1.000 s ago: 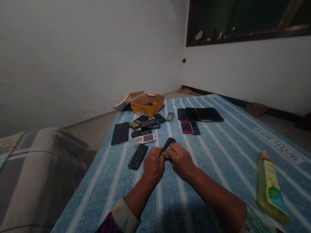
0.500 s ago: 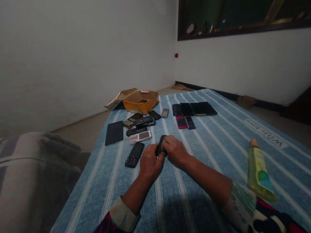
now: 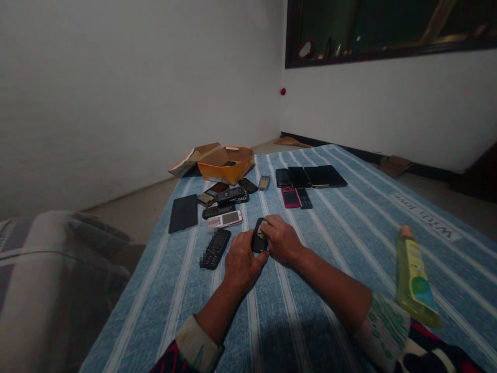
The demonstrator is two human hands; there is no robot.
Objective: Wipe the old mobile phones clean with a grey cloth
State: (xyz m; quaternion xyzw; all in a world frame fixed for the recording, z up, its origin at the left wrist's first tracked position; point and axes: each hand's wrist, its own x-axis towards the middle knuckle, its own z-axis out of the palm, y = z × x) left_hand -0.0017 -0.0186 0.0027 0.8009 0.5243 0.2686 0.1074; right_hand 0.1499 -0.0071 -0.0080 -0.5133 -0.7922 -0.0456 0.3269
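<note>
My left hand [image 3: 241, 259] is closed on the left and near edges of a small black mobile phone [image 3: 257, 243], its thumb at the near end. My right hand [image 3: 282, 239], fingers bunched, presses a small pale crumpled wad [image 3: 261, 229] onto the phone's upper face. Most of that wad is hidden under the fingers, and its material is unclear. Left of my left hand lies a black keypad phone [image 3: 218, 249]. Beyond it are a white-and-pink phone [image 3: 225, 219] and a dark phone [image 3: 218, 211].
An open orange box [image 3: 225, 171] stands at the far left, near several piled phones [image 3: 230, 195]. A flat black tablet-like piece [image 3: 183, 213] lies left. Farther right are a pink phone [image 3: 290, 197] and dark devices [image 3: 330, 176]. A yellow-green bottle [image 3: 417, 285] lies right on the striped cloth [image 3: 334, 233].
My right fingers have shifted slightly on the phone, and more of the pale wad shows. My left thumb has moved toward the phone's near end.
</note>
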